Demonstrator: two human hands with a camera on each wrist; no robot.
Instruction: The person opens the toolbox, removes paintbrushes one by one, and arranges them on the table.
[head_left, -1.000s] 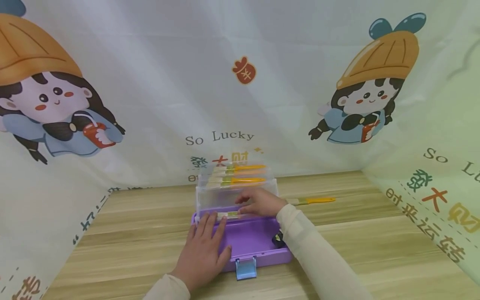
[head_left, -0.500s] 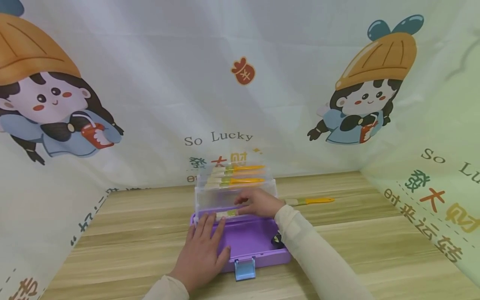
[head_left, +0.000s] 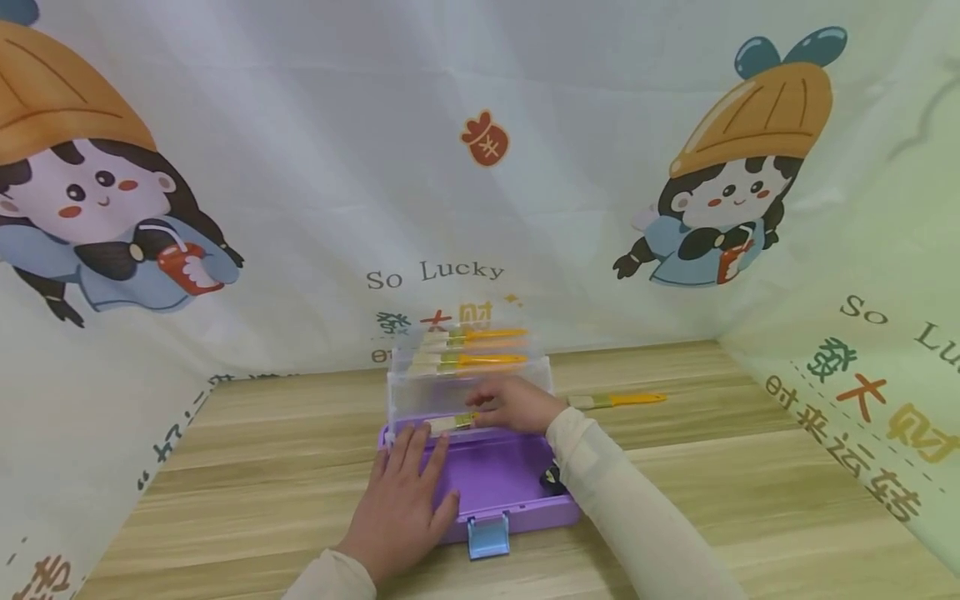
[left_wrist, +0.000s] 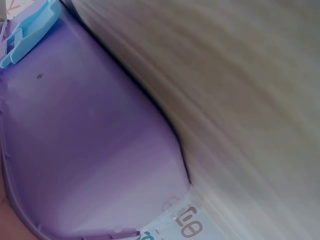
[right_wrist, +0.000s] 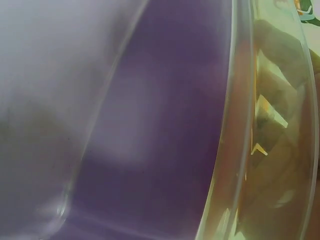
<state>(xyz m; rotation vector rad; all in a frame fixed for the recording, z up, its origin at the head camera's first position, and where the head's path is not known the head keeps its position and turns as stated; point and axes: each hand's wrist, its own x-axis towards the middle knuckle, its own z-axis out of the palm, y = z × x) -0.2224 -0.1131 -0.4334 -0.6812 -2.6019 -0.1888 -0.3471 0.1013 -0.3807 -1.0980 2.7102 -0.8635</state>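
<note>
A purple storage box (head_left: 495,475) stands open with clear fold-out trays (head_left: 412,393) raised at its back. My left hand (head_left: 401,508) lies with straight fingers over the box's left side, fingertips by the bristles of a paintbrush (head_left: 450,423). That brush lies along the back of the box, bristles to the left. My right hand (head_left: 517,406) pinches it near its metal band, hiding most of the handle. The left wrist view shows the box's purple wall (left_wrist: 90,130); the right wrist view looks through a clear tray (right_wrist: 280,175), with the brush not clearly seen.
Two orange-handled paintbrushes, an upper one (head_left: 495,333) and a lower one (head_left: 491,360), lie in the raised trays. Another paintbrush (head_left: 622,401) lies on the wooden table right of the box. A small black item (head_left: 552,479) sits inside the box's right end. A blue latch (head_left: 488,537) hangs at the front.
The paintbrush under my right hand has shifted very slightly, its bristle end tilting a little near my left fingertips. Both hands otherwise stay in place; the view drifts slightly.
</note>
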